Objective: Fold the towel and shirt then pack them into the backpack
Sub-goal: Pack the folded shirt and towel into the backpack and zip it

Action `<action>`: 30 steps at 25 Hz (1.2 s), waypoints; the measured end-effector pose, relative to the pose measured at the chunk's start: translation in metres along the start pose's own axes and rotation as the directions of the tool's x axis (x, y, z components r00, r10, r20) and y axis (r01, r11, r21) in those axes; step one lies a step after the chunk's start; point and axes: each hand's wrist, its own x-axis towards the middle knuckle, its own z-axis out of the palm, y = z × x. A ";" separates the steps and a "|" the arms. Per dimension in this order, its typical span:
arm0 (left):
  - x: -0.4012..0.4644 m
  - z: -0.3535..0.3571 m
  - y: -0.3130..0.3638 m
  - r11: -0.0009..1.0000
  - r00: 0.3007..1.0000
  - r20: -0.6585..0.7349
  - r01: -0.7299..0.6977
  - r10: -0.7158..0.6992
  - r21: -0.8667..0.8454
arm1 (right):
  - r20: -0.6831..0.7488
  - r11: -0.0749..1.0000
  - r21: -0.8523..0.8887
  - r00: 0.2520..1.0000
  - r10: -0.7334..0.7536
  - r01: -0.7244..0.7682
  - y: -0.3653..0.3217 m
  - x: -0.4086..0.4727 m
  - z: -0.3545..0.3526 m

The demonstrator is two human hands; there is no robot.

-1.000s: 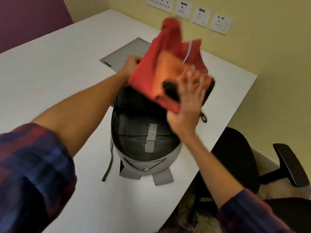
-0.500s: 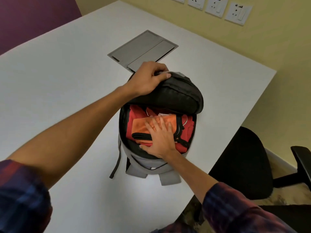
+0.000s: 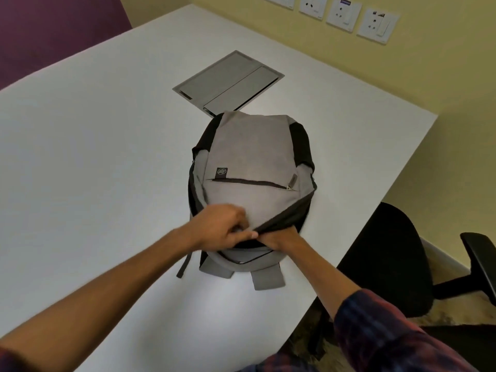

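Both hands' fingers [image 3: 243, 229] on backpack [image 3: 252, 154]

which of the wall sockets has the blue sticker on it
The third socket plate from the left, second from the right. A blue label sits at its top edge; the plate on its right and the others show only white faces with pin holes and switches.

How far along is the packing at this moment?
Mostly done: no towel or shirt shows on the table, and the backpack has its front flap down over the opening. In hand: the left hand and right hand meet at the flap's near edge. Left: closing the zip there.
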 end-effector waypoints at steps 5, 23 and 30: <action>-0.023 0.050 -0.022 0.895 0.885 -0.201 0.368 -0.420 -0.251 | -0.538 0.994 0.041 0.841 -0.065 0.103 0.063 -0.027 0.027; -0.039 0.073 -0.042 -0.603 0.701 0.325 -0.186 -0.635 -0.776 | 0.151 -0.420 0.907 0.908 0.392 0.031 0.064 -0.050 -0.020; -0.047 0.094 -0.019 -0.443 0.595 0.535 0.309 -0.600 -0.842 | 0.337 0.237 0.825 0.783 0.523 -0.514 0.076 -0.063 -0.012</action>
